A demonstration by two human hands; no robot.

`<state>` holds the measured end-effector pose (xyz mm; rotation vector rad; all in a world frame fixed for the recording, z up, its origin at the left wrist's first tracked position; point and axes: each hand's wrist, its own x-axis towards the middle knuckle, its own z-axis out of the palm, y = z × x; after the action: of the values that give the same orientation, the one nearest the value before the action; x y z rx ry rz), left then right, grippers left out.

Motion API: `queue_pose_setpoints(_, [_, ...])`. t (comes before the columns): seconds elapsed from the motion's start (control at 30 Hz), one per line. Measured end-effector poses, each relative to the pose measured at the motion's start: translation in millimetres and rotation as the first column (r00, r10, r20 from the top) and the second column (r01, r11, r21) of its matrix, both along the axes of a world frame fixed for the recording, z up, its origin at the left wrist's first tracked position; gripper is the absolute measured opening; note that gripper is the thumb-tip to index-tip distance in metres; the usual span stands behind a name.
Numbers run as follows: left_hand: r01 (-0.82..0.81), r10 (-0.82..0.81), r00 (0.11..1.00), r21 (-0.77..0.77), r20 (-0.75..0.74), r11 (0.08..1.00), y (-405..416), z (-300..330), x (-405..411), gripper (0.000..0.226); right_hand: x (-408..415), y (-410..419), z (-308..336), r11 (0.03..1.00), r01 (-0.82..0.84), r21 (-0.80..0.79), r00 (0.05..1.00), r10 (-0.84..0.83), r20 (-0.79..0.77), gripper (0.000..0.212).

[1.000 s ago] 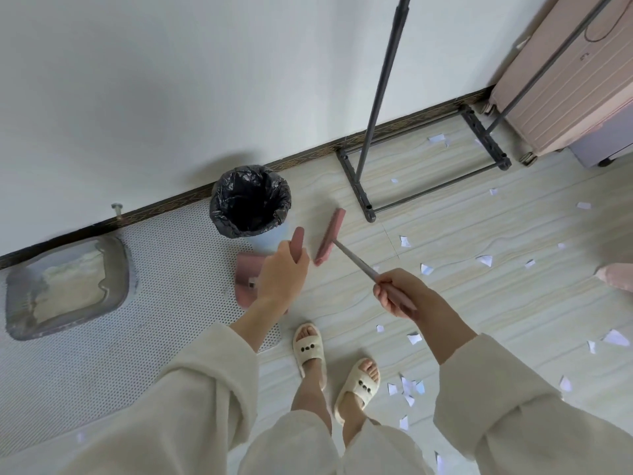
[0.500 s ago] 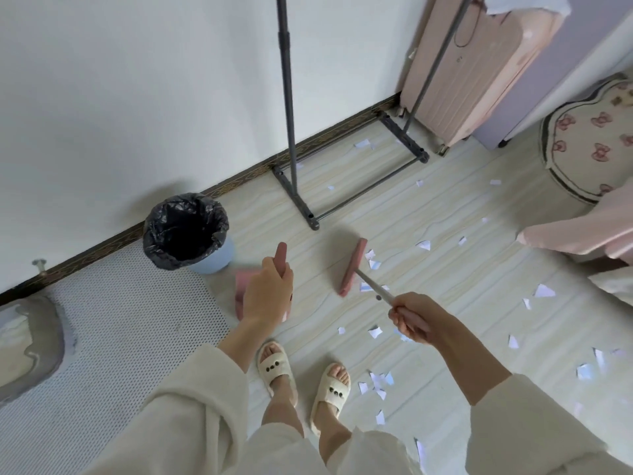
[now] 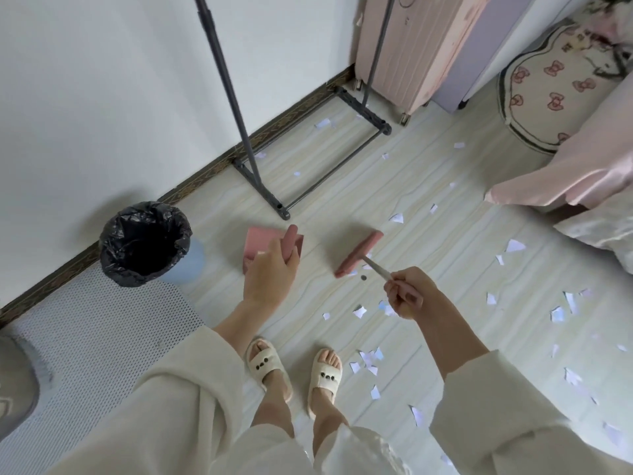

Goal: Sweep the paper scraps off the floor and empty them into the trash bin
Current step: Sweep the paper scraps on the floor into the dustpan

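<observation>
Head view, read left to right. A white mesh mat (image 3: 96, 337) covered the floor at far left. Beside it stood the trash bin (image 3: 145, 243), lined with a black bag, mouth open and against the skirting. Just right of the bin, the left hand (image 3: 269, 274) gripped the upright handle of a pink dustpan (image 3: 260, 243), fingers curled round it; whether the pan touched the floor could not be told, and its inside did not show. A grey rack (image 3: 260, 180) stood behind, its foot near the pan. Centre: the pink broom (image 3: 359, 253) head sat low at the floor, a few scraps at its edge. Its pale shaft ran back to the right hand (image 3: 406, 293), which pinched it in a narrow grip, fingers wrapped round. The paper scraps (image 3: 373, 366) lay scattered widely: a cluster by the slippers (image 3: 270, 370), more strewn toward the right, some under the rack, some near the pink bedding (image 3: 565, 176).

Judgement: sweeping had barely begun and nearly all scraps remained down. To do it well, set the pan's lip flat on the floor facing the broom, then draw short, light strokes toward it. Light paper would likely flutter under fast strokes. Gather far pieces inward first; those under the rack would call for an angled reach.
</observation>
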<state>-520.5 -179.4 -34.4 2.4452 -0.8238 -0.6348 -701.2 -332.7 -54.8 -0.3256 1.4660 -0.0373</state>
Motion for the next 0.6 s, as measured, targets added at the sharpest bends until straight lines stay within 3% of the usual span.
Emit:
queue_pose_setpoints(0.2, [0.060, -0.059, 0.998, -0.038, 0.021, 0.998, -30, 10, -4, 0.030, -22, -8, 14, 0.980, -0.102, -0.174, 0.984, 0.073, -0.163, 0.023])
queue_pose_setpoints(0.3, [0.062, -0.059, 0.997, -0.054, 0.049, 0.997, -42, 11, -4, 0.030, -30, -16, 17, 0.979, -0.112, -0.172, 0.985, 0.086, -0.151, 0.010])
queue_pose_setpoints(0.43, [0.090, -0.088, 0.995, -0.059, 0.041, 0.994, -52, 10, -8, 0.026, -37, -21, 18, 0.986, -0.115, -0.118, 0.991, 0.105, -0.088, 0.014])
queue_pose_setpoints(0.6, [0.054, -0.049, 0.996, -0.060, 0.081, 0.997, -60, 8, -9, 0.028, -26, -7, 15, 0.943, -0.234, -0.238, 0.970, 0.210, -0.124, 0.025])
